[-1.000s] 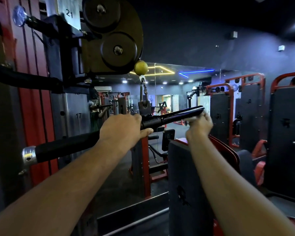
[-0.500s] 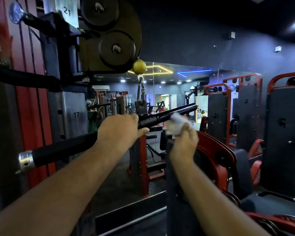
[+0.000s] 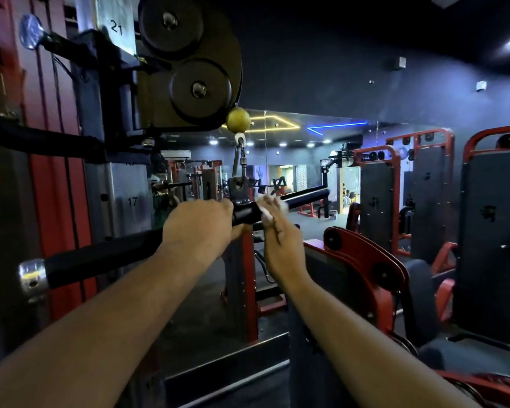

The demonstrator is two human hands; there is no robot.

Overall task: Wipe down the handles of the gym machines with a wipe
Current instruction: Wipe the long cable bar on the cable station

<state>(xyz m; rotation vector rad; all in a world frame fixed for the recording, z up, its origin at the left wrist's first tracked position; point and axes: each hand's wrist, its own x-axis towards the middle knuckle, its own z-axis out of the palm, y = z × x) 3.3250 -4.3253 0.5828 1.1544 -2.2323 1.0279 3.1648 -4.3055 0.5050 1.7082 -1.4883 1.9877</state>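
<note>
A long black cable bar [image 3: 106,256] with a chrome end cap hangs from a carabiner under a yellow ball stop [image 3: 238,120]. It slants from lower left up to the right. My left hand [image 3: 199,223] grips the bar just left of its centre swivel. Just right of the swivel, my right hand [image 3: 278,228] holds a crumpled white wipe [image 3: 266,214] pressed against the bar. The far black grip [image 3: 305,197] sticks out beyond the wipe.
The pulley housing with two black wheels [image 3: 189,63] and the numbered red-and-grey upright [image 3: 56,172] stand at left. A red-framed padded seat [image 3: 362,260] sits below right. Red weight-stack machines [image 3: 495,231] line the right side, with a mirror wall behind.
My right hand slid off the bar's far end, dropped with the wipe, then came back onto the bar close to the centre swivel. The left hand kept its grip.
</note>
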